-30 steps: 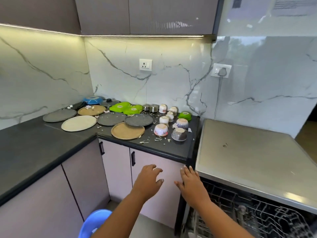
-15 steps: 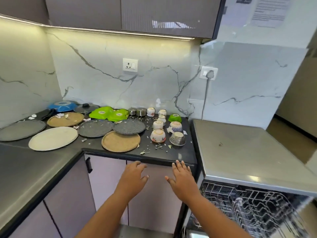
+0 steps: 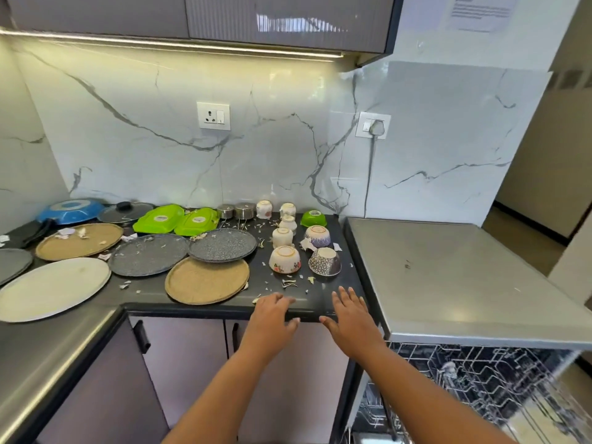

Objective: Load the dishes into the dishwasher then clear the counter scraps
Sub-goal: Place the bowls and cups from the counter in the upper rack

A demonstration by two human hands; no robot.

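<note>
both hands empty, palms down, fingers straight and spread, nothing gripped. left hand (image 3: 272, 318) is over the near edge of the dark counter (image 3: 153, 296); right hand (image 3: 350, 315) is just right of it at the same edge, the two apart.

dishes all on the counter, far of the hands. nearest: tan plate (image 3: 206, 280), just left of the left hand. a speckled grey plate (image 3: 222, 245) overlaps its far rim, and a larger grey plate (image 3: 147, 254) sits to the left. further left are a white plate (image 3: 53, 288) and a second tan plate (image 3: 78, 240) with scraps on it. two upside-down bowls sit just far of the hands: floral bowl (image 3: 284, 259) and patterned bowl (image 3: 324, 261). more upturned cups and bowls behind them, plus a green bowl (image 3: 313, 218) by the wall. two green trays (image 3: 177, 219), a pot lid (image 3: 125, 211) and a blue pan (image 3: 70, 211) line the far left.

scraps (image 3: 290, 283) are scattered across the counter between the bowls and the hands.

dishwasher (image 3: 480, 389) sits at the right under a steel top (image 3: 448, 277), wire rack visible with no dishes seen in it.
</note>
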